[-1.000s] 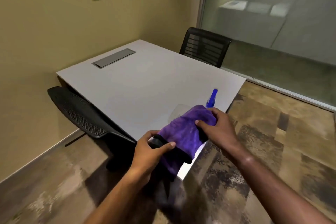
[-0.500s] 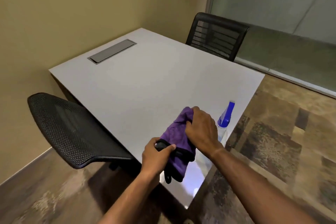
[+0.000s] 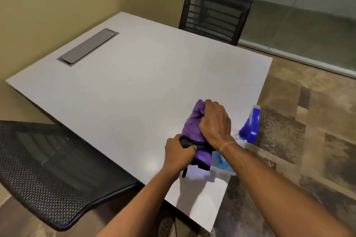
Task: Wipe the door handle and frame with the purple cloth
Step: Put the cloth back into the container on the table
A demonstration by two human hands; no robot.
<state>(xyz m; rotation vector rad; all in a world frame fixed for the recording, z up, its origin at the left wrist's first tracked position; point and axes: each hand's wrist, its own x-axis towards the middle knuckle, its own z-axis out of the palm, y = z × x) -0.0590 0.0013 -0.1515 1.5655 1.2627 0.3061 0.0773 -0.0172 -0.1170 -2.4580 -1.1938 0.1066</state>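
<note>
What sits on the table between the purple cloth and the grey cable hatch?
Nothing: in the head view the white table is bare from the purple cloth to the grey cable hatch.

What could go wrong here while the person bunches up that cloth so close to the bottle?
1. The clear spray bottle with the blue trigger stands near the white table's edge, right beside the right hand; a bump might tip it onto the floor.
2. A black-edged end of the purple cloth dangles below the left hand, so it may slip loose.
</note>
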